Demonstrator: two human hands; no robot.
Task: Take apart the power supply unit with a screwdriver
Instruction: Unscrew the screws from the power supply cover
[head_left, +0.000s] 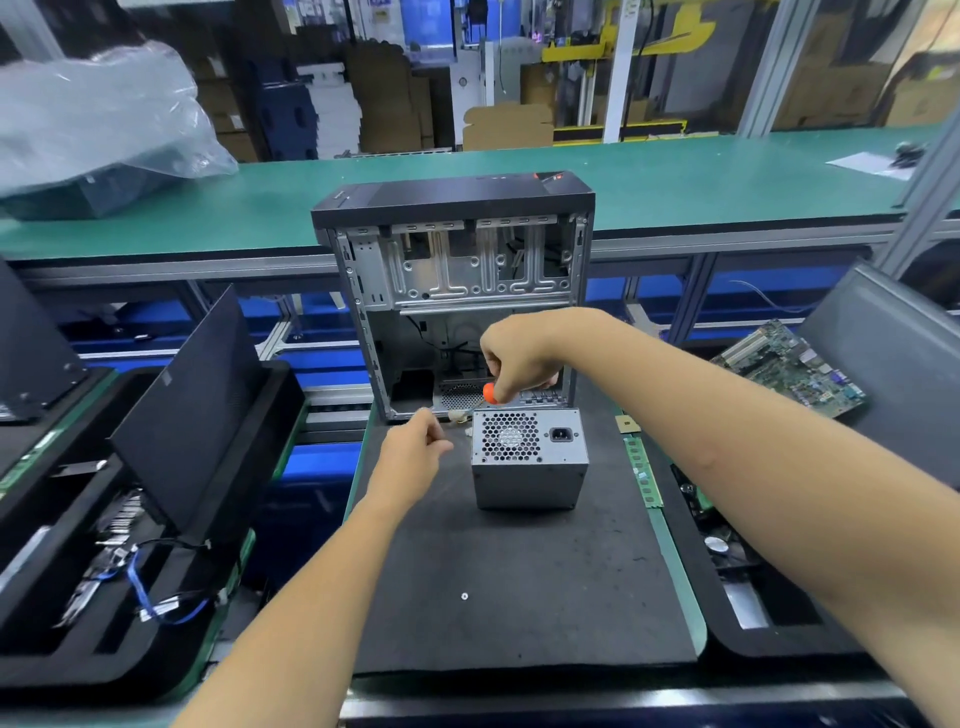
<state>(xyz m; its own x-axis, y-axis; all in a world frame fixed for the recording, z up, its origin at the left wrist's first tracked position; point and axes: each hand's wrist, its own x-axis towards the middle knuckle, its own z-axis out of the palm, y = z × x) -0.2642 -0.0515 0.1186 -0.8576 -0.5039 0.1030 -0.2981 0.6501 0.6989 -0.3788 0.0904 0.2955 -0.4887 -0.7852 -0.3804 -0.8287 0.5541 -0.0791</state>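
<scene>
Grey metal PSU stands on the black mat mid-worktop, honeycomb fan grille and power socket facing up toward the camera. Just behind it sits an open PC case, side panel off, bare drive cage visible inside.

Right hand hovers above the PSU's far edge, fingers curled round a screwdriver with an orange handle; the shaft slants down-left toward the PSU's back left corner (tip too small to place exactly).

Left hand is just left of the PSU, thumb and forefinger pinched together near the corner; cannot tell whether they hold anything.

White washer lies alone on the mat, nearer the camera. RAM stick lies along the mat's right edge, with a small chip just beyond it. Motherboard leans in the right tray. Left tray holds dark panels and a blue cable. Plastic bag covers something on the far green worktop.
</scene>
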